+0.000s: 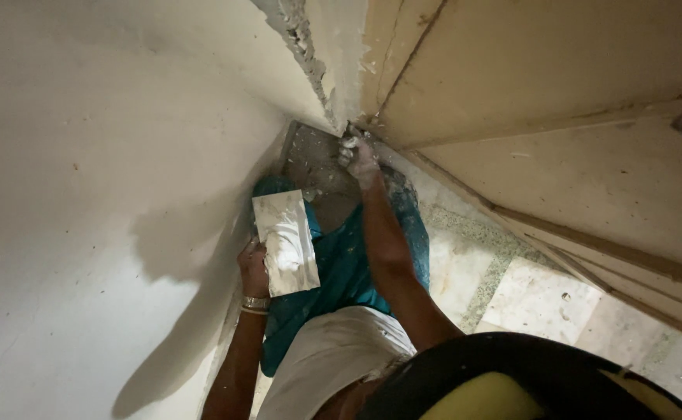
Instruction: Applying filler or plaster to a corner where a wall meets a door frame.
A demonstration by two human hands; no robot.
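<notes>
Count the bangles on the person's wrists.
2, both stacked on the left wrist: one bangle above the other bangle. The right wrist looks bare; more may be hidden.

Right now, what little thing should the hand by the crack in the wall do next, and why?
Probably press the plaster into the gap and smooth it downward. The right hand, caked white, sits at the bottom of the rough, crumbly seam beside the door frame, which looks unfilled above. The left hand holds a board with more white plaster close by.

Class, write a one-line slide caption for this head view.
Left hand holds a plaster-smeared board while the right hand presses filler into the wall corner.
</notes>
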